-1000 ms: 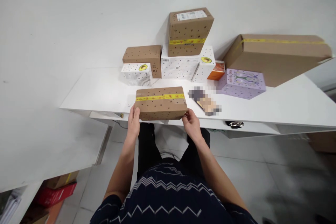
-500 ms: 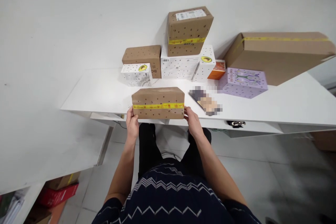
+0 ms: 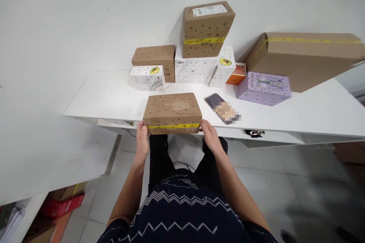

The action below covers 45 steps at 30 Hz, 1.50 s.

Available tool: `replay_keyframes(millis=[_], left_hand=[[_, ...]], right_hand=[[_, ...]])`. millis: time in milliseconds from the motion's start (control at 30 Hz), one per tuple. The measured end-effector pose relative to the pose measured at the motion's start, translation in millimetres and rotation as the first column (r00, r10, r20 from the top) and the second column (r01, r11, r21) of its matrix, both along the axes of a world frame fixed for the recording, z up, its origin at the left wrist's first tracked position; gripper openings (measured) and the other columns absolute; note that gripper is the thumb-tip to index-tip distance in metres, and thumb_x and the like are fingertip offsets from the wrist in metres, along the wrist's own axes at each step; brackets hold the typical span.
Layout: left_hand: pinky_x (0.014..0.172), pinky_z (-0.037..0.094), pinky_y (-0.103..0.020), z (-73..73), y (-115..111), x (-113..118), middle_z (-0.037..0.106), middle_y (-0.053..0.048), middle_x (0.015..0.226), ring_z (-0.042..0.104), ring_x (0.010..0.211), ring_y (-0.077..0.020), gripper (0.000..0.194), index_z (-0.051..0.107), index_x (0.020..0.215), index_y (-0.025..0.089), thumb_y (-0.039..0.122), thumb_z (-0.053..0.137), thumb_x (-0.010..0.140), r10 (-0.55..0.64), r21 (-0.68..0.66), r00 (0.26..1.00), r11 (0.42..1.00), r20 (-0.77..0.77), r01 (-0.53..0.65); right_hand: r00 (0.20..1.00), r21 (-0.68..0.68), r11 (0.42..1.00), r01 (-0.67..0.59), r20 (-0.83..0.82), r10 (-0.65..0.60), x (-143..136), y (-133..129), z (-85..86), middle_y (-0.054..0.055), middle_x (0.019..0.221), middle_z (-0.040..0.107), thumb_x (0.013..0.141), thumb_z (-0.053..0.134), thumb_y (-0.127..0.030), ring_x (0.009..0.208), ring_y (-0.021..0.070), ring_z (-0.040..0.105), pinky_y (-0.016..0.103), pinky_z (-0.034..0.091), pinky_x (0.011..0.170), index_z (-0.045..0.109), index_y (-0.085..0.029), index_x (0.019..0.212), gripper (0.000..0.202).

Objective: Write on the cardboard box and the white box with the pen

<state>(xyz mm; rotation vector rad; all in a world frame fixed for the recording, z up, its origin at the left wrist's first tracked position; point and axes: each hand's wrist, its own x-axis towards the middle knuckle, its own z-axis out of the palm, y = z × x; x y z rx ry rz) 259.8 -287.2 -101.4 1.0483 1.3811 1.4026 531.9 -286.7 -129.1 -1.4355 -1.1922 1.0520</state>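
A brown cardboard box (image 3: 172, 108) with dark dots and a yellow tape band is held at the front edge of the white table (image 3: 94, 98). My left hand (image 3: 142, 138) grips its left end, and my right hand (image 3: 209, 134) grips its right end. The box's broad top face and its taped front side both show. Some fingertips are hidden at the box's ends. Right of the box lies a dark phone (image 3: 214, 100), partly pixelated.
Behind stand a brown box (image 3: 154, 55), small white box (image 3: 146, 78), white boxes (image 3: 194, 72) under a taped brown box (image 3: 203, 30), an orange box (image 3: 236, 76), a purple box (image 3: 265, 89) and a large brown box (image 3: 302, 60) against the wall.
The held box has tilted, so its top face shows more and its yellow band sits lower. Both hands still hold its ends. The view has shifted slightly.
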Motion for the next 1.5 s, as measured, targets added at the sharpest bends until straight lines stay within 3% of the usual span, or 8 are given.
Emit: replay_keyframes(millis=[167,300,533,700,867,1000,1100,1500], left_hand=[[0.085,0.057,-0.037,-11.4,2,16,0.059,-0.007,0.126,0.058,0.118,-0.0253,0.049,0.054,0.120,0.027,0.062,0.059,0.086,0.059,-0.099,0.992,0.994,0.115,-0.047],[0.081,0.058,-0.034,-20.1,2,28,0.060,-0.007,0.124,0.059,0.115,-0.0252,0.050,0.055,0.115,0.025,0.061,0.064,0.082,0.127,-0.115,0.978,0.987,0.165,-0.109],[0.082,0.057,-0.033,-26.0,1,31,0.061,-0.007,0.126,0.060,0.115,-0.0243,0.047,0.055,0.115,0.025,0.056,0.064,0.082,0.153,-0.092,0.968,0.986,0.199,-0.137],[0.081,0.055,-0.032,-18.8,0,24,0.059,-0.005,0.129,0.055,0.122,-0.0256,0.046,0.055,0.116,0.029,0.057,0.062,0.081,0.112,-0.187,0.966,0.980,0.231,-0.069],[0.079,0.055,-0.034,-6.0,6,20,0.058,-0.005,0.131,0.053,0.124,-0.0279,0.051,0.054,0.118,0.031,0.062,0.064,0.079,0.034,-0.239,0.961,0.971,0.274,0.033],[0.077,0.056,-0.034,-3.8,8,31,0.056,-0.006,0.134,0.055,0.120,-0.0282,0.057,0.053,0.120,0.030,0.057,0.071,0.074,-0.017,-0.234,0.956,0.968,0.294,0.090],[0.074,0.055,-0.032,-7.7,4,47,0.056,-0.006,0.134,0.056,0.117,-0.0276,0.058,0.053,0.121,0.029,0.055,0.072,0.072,-0.051,-0.235,0.950,0.963,0.309,0.128],[0.081,0.053,-0.032,-26.3,-1,58,0.058,-0.007,0.130,0.056,0.119,-0.0269,0.051,0.054,0.121,0.028,0.056,0.066,0.079,-0.066,-0.248,0.966,0.960,0.249,0.129]], right_hand=[[0.996,-0.042,0.995,0.093,0.004,-0.093,13,6,-11.9,0.007,0.094,0.072,0.084,0.054,-0.055,0.078,0.0213,0.063,0.037,0.052,0.072,0.072,-0.019,0.106,0.046],[0.930,0.018,0.978,0.210,0.305,-0.205,29,41,-12.9,0.011,0.089,0.071,0.083,0.056,-0.046,0.073,0.0220,0.062,0.039,0.051,0.076,0.071,-0.015,0.099,0.038],[0.646,-0.228,0.972,0.061,0.751,0.136,22,102,0.8,0.023,0.095,0.071,0.084,0.059,-0.026,0.088,0.0326,0.068,0.039,0.047,0.074,0.069,-0.012,0.095,0.020],[0.724,-0.221,0.968,0.117,0.687,0.070,29,100,-2.5,0.016,0.075,0.072,0.079,0.060,-0.024,0.080,0.0299,0.068,0.036,0.045,0.072,0.064,-0.019,0.069,0.012],[0.915,-0.011,0.941,0.337,0.237,-0.325,55,69,8.9,-0.001,0.050,0.059,0.076,0.063,-0.035,0.051,0.0169,0.057,0.029,0.045,0.055,0.057,-0.021,0.066,0.018],[0.805,0.076,0.857,0.510,-0.392,-0.444,64,44,42.1,-0.007,0.048,0.056,0.072,0.069,-0.044,0.037,0.0099,0.049,0.019,0.035,0.038,0.047,-0.023,0.071,0.030],[0.746,0.144,0.855,0.499,-0.573,-0.339,58,33,68.3,-0.007,0.052,0.061,0.071,0.069,-0.039,0.038,0.0095,0.052,0.017,0.035,0.035,0.045,-0.023,0.072,0.029],[0.998,0.201,0.979,0.039,-0.048,-0.030,3,32,60.2,0.000,0.072,0.063,0.086,0.059,-0.038,0.059,0.0136,0.057,0.026,0.046,0.054,0.063,-0.020,0.093,0.020]])
